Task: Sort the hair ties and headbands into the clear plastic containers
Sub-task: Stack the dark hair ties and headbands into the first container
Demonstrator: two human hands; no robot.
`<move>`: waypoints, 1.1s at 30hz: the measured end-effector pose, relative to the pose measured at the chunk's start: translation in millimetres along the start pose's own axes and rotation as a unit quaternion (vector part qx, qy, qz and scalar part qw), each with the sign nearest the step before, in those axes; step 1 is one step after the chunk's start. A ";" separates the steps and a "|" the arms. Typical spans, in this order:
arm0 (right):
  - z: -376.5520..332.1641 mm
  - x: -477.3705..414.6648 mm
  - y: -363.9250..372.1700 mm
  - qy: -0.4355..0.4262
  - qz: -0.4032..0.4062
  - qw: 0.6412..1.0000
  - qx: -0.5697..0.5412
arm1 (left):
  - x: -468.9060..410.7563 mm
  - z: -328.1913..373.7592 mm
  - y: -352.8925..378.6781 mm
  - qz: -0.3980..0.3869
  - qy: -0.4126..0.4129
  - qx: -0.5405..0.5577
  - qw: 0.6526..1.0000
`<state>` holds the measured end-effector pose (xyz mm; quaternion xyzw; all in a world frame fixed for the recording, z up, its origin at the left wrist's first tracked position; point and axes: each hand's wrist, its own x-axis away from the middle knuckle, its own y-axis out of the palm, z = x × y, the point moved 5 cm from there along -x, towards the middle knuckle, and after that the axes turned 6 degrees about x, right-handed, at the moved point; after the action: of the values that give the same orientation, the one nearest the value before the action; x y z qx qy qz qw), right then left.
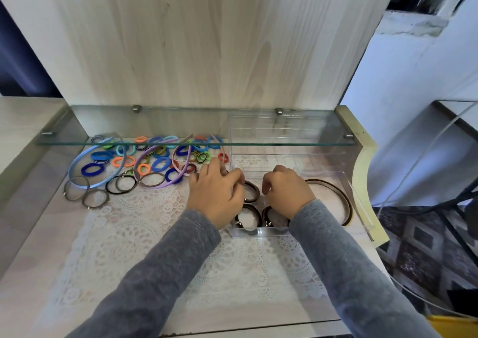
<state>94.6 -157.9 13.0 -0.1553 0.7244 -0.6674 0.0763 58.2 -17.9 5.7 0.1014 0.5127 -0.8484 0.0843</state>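
My left grip and right grip curl over brown elastic hair ties in the clear plastic container beneath them (pinching or not, I cannot tell), so one could snag and flick out.

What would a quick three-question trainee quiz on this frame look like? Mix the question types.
1. True or false: the brown headband lies inside the near container.
2. Where is the pile of coloured ties? A: left of the container. B: inside it. C: on top of the glass shelf.
3. Fill in: the leftmost headband is ____ in colour.

Key: 1 true; 2 A; 3 blue.
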 end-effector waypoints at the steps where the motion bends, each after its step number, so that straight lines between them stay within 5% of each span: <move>1: -0.6 0.1 0.0 -0.001 0.002 1.000 0.008 | -1.0 1.0 2.3 -0.008 0.003 -0.023 1.000; 10: -4.7 -0.8 0.6 -0.007 0.021 1.000 0.020 | -11.5 -0.4 15.6 -0.062 -0.020 -0.079 0.995; 33: -3.6 1.2 2.4 -0.002 0.033 0.999 0.027 | -10.6 -1.9 19.1 -0.058 -0.008 -0.082 0.995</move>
<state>92.0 -154.7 11.1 -0.1307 0.7109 -0.6832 0.1036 73.3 -24.6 -8.7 0.0575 0.5851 -0.8075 0.0475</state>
